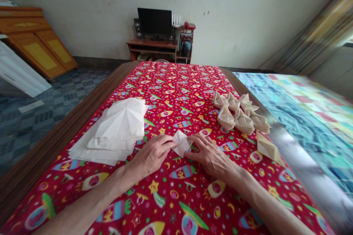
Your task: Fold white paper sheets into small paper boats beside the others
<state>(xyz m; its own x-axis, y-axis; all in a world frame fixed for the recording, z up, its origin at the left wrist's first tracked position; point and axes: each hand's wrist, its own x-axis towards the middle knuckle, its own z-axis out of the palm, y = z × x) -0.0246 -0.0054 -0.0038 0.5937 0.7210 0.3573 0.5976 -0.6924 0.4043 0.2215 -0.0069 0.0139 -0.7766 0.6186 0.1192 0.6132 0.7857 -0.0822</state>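
Note:
A small white folded paper [180,143], roughly diamond-shaped with creases, lies on the red patterned cloth between my hands. My left hand [154,154] is closed, with thumb and fingers pinching its left corner. On the opposite side, my right hand [211,154] has its curved fingers and thumb around the right edge of the paper. To the left is a stack of creased white paper sheets [121,121]. Several cream folded paper pieces [242,119] stand grouped in two rows at the right. Apart from them, nearer to me, lies one flatter folded paper piece [267,147].
The red cloth [179,95] covers a long table with a brown wooden edge [55,132]. Against the far wall stands a desk [154,44] with a monitor [154,21]. A bed [300,117] adjoins the table's right side. A wooden cabinet [35,40] is at the left.

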